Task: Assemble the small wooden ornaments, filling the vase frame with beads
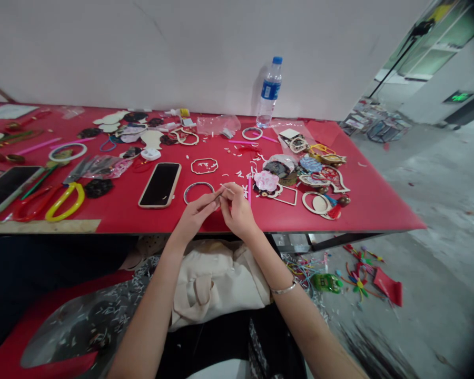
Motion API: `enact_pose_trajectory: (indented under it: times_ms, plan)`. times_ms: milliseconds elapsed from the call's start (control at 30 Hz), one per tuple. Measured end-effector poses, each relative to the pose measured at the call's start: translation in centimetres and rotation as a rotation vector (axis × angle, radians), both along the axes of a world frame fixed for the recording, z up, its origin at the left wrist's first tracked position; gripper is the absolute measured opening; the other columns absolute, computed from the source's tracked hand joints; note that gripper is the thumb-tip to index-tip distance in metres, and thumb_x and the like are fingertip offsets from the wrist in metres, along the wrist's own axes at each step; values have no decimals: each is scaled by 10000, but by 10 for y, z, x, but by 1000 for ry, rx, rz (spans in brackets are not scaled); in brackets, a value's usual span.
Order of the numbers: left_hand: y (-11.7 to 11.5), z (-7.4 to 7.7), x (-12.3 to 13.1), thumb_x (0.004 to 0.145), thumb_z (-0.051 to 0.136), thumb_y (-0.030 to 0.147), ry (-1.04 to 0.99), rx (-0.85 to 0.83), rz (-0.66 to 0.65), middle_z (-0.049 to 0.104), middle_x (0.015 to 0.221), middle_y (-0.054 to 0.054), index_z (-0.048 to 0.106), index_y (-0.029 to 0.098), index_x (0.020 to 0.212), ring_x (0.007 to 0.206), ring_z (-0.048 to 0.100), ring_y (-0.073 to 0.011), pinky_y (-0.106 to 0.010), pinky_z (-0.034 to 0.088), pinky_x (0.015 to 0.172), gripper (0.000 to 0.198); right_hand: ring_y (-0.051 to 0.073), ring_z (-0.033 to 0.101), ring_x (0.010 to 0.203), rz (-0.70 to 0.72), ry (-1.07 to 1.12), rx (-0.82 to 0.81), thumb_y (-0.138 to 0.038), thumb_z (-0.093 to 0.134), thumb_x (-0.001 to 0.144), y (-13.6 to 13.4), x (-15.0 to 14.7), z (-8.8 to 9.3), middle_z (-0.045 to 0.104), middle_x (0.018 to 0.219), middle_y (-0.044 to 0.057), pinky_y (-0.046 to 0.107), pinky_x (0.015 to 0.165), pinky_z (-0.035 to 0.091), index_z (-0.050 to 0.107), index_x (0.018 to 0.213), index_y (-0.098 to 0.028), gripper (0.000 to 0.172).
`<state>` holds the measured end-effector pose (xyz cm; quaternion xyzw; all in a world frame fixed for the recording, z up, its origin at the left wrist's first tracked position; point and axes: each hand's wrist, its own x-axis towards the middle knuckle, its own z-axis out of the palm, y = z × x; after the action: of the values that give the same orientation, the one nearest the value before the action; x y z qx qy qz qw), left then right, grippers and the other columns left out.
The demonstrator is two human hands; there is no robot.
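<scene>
My left hand (199, 211) and my right hand (237, 208) meet above the table's front edge. The fingers of both are pinched together on something small and thin, too small to name. Just behind my left hand lies a ring (198, 185) with a patterned rim, partly covered by the fingers. A pale scalloped frame (204, 166) rests farther back. To the left is a black-screened phone (160, 185). A pink stick (249, 190) lies close to my right hand, beside a pink flower-shaped piece (266, 180).
On the red table (379, 205) stands a water bottle (269, 95) at the back. Yellow-handled scissors (66, 201) lie at the left. Wooden frames and a tassel (334, 211) crowd the right. A beige bag (221, 284) rests on my lap; a green bottle (327, 282) is on the floor.
</scene>
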<state>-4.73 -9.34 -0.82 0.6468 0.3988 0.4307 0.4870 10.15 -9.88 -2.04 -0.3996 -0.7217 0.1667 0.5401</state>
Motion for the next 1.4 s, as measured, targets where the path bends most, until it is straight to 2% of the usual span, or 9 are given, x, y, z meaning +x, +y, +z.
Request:
enact_pose_trajectory:
  times_ms: [1400]
  plan:
    - [-1,1,0,814,616,489,-3,-6,1,644,1255,-79,631,199,1232,1185,569,-264,-385,422,1042,509,143,562,703,26,7,-1,-201,379,949,0,1,-3,530,813,9,296,681,486,313,1219,-235,280]
